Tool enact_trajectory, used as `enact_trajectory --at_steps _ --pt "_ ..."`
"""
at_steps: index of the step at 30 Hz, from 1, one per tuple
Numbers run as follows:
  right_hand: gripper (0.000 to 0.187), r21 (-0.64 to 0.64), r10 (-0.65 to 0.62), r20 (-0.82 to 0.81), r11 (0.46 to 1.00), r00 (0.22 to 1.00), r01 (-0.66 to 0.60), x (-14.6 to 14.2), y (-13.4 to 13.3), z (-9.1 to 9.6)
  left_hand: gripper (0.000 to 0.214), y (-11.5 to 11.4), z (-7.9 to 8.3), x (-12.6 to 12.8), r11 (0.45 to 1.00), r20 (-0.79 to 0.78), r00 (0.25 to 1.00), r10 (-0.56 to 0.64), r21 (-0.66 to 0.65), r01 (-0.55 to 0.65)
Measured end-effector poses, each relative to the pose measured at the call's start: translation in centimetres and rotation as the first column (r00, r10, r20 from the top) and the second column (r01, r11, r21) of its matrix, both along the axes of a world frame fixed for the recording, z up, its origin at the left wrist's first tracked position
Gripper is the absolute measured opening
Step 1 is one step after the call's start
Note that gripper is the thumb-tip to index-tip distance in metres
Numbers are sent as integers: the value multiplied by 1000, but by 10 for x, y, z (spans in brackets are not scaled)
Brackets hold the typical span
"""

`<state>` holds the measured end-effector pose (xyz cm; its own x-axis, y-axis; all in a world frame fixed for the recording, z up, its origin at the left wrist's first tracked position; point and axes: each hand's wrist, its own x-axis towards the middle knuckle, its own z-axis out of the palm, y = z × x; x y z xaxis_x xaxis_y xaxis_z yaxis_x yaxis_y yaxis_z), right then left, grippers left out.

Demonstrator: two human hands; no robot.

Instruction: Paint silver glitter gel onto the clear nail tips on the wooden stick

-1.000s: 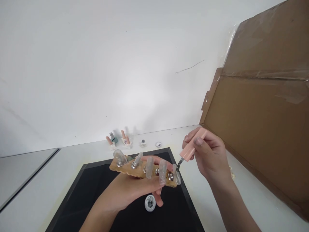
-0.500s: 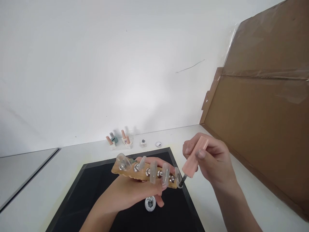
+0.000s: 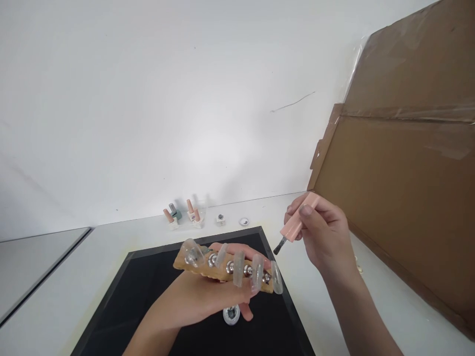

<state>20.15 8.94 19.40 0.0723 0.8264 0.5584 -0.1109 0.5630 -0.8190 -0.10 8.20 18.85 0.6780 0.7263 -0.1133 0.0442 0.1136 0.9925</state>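
My left hand (image 3: 208,291) is closed around a tan, wavy-edged nail tip stand (image 3: 215,272) with silver studs along it. Several clear, slightly glittery false nails (image 3: 238,269) are mounted on the studs in a row. Between the thumb and fingers of my right hand (image 3: 326,232) is a nail polish brush (image 3: 299,220) with a pink cap handle. Its dark bristles point down and left, just above the rightmost false nail (image 3: 276,278) and apart from it. Part of the stand is hidden by my left fingers.
A round silver-rimmed container (image 3: 231,315) lies on the black mat (image 3: 148,287) below my left hand. Several polish bottles (image 3: 196,217), an open bottle (image 3: 220,220) and a small white dish (image 3: 244,222) stand by the wall. A cardboard box (image 3: 401,198) fills the right side.
The brush has lifted off the rightmost false nail and moved up with my right hand. The stand in my left hand has shifted slightly right and down.
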Motion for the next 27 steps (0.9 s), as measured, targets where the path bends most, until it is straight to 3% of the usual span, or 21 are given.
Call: enact_trajectory --at_steps 6,12,20,24,27 --pt "27 87 157 109 982 982 -166 3 -10 0 19 -2 4 0 999 9 1000 21 -28 -21" --pt "24 86 166 256 977 952 -193 1 -15 2 17 -2 5 0 1000 -37 999 28 -3 -28" --pt "27 57 125 106 990 987 -131 -1 -2 3 22 0 3 0 999 -66 997 49 -20 -50" --pt "24 -48 15 -22 999 1000 -16 1 7 -1 21 -1 5 0 997 -71 994 82 -10 -83" --pt "27 -155 -11 -104 988 995 -5 3 14 -2 21 -1 5 0 993 -67 991 116 15 -115"
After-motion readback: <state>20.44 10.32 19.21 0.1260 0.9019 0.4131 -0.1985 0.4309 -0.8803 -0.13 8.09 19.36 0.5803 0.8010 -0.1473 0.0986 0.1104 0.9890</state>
